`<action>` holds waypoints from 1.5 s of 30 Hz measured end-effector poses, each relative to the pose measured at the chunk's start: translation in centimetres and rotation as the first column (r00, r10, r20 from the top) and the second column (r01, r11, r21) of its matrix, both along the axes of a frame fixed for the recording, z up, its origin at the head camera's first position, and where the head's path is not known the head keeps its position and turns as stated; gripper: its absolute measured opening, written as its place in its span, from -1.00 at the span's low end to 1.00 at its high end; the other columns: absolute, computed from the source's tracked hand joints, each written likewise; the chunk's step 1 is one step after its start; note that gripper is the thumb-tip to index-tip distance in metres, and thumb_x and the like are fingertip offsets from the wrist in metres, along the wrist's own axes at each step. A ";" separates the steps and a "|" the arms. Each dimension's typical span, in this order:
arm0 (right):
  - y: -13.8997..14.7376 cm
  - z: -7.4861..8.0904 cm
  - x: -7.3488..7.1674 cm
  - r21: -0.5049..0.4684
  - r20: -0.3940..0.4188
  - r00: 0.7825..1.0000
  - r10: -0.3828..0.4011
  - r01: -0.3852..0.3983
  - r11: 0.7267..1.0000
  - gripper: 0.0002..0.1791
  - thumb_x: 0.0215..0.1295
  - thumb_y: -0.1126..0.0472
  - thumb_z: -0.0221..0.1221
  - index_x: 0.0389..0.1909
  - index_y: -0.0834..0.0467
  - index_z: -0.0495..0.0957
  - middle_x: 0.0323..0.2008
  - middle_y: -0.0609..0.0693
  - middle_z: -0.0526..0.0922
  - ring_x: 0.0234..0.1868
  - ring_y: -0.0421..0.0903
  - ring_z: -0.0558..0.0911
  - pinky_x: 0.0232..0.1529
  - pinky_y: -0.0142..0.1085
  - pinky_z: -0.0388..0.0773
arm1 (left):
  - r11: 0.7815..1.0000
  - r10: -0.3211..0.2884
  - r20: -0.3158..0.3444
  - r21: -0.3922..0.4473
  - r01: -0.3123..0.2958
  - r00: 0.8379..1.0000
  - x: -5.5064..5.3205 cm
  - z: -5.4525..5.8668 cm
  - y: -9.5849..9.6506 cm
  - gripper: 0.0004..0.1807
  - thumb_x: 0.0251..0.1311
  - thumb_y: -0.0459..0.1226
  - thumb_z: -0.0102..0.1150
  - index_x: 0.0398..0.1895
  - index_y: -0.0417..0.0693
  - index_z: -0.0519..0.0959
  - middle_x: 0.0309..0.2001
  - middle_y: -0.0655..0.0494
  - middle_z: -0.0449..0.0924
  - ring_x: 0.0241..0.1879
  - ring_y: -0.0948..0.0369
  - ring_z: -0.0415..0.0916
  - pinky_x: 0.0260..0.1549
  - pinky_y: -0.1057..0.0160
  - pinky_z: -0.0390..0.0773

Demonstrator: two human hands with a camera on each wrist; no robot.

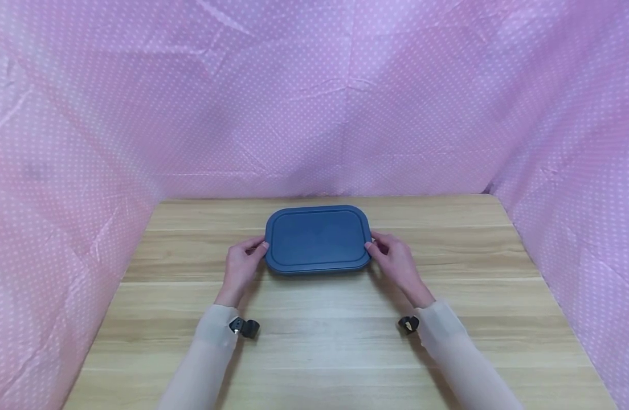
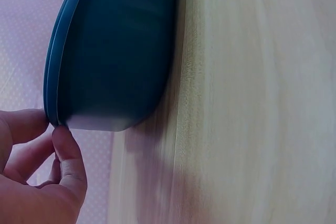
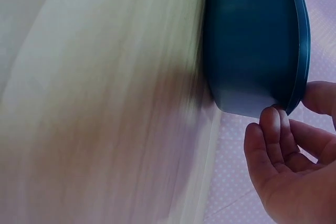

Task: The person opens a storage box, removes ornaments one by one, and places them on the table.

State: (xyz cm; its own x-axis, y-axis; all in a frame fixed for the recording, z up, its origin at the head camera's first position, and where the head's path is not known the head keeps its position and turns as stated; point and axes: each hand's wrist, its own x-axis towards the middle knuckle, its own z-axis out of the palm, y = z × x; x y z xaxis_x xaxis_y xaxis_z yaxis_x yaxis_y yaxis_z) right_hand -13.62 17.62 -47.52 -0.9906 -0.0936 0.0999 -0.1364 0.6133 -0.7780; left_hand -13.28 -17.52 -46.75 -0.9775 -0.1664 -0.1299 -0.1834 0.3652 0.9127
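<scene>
A dark blue rectangular lidded container with rounded corners stands near the far side of the wooden table. My left hand pinches its left end at the rim, thumb on top and fingers below. At the opposite end my right hand pinches the rim the same way. The left wrist view shows the container's deep smooth side, with the left hand at the lid edge. In the right wrist view the right hand's fingertips sit just under the rim.
The light wood-grain table has a rounded far right corner. Pink cloth with white dots hangs behind the table and along both sides. A small black device is worn at the left cuff, another at the right cuff.
</scene>
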 end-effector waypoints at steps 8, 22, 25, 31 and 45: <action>-0.1 -0.1 0.2 0.015 -0.034 0.999 -0.010 0.011 1.000 -0.53 0.49 0.16 0.24 0.28 0.35 0.57 -0.23 0.13 0.65 -0.21 0.03 0.55 -0.16 -0.16 0.49 | 1.000 -0.001 0.037 0.005 0.001 0.999 0.1 0.3 0.0 -0.58 0.49 -0.21 0.17 0.30 -0.23 0.59 0.27 -0.18 0.59 0.16 0.02 0.57 -0.05 0.42 0.56; -0.2 0.3 0.4 -0.008 -0.056 0.998 -0.029 0.029 1.000 -0.52 0.49 0.18 0.22 0.30 0.35 0.55 -0.15 0.16 0.67 -0.12 0.06 0.62 -0.04 -0.08 0.60 | 0.999 0.003 0.034 0.048 -0.005 0.999 0.0 0.9 -0.2 -0.56 0.50 -0.21 0.16 0.34 -0.22 0.56 0.30 -0.15 0.57 0.18 0.05 0.55 -0.09 0.50 0.58; -0.2 0.4 0.5 -0.005 -0.062 0.998 -0.027 0.027 1.000 -0.52 0.49 0.17 0.22 0.31 0.35 0.54 -0.14 0.17 0.66 -0.11 0.06 0.63 -0.02 -0.06 0.63 | 0.998 0.005 0.040 0.062 -0.008 0.999 0.0 1.0 -0.2 -0.56 0.51 -0.21 0.16 0.35 -0.21 0.55 0.31 -0.15 0.57 0.21 0.06 0.54 -0.01 0.43 0.62; -0.1 0.7 0.8 0.026 -0.072 0.997 -0.023 0.025 0.999 -0.50 0.51 0.16 0.19 0.34 0.35 0.50 -0.20 0.13 0.66 -0.21 0.00 0.58 -0.19 -0.20 0.56 | 0.995 0.007 0.067 0.099 -0.014 0.998 0.2 1.4 0.0 -0.54 0.52 -0.18 0.15 0.38 -0.17 0.53 0.36 -0.12 0.53 0.28 0.10 0.51 0.18 0.25 0.57; 1.6 1.9 1.9 -0.029 -0.068 0.998 -0.014 0.012 0.999 -0.50 0.55 0.23 0.15 0.39 0.40 0.43 -0.22 0.16 0.67 -0.30 -0.05 0.55 -0.32 -0.38 0.50 | 0.988 0.021 0.007 0.153 -0.022 1.000 1.1 2.9 2.1 -0.55 0.51 -0.25 0.13 0.41 -0.08 0.52 0.25 -0.11 0.59 -0.01 0.15 0.53 -0.17 0.49 0.61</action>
State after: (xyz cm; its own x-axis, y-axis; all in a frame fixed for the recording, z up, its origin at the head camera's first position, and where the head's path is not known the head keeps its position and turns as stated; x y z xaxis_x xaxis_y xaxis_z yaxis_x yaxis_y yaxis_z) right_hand -11.70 19.18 -45.59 -0.9825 -0.0770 0.1698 -0.1821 0.5927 -0.7846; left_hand -12.21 -15.38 -43.89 -0.9731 -0.1647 -0.1611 -0.1951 0.2173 0.9564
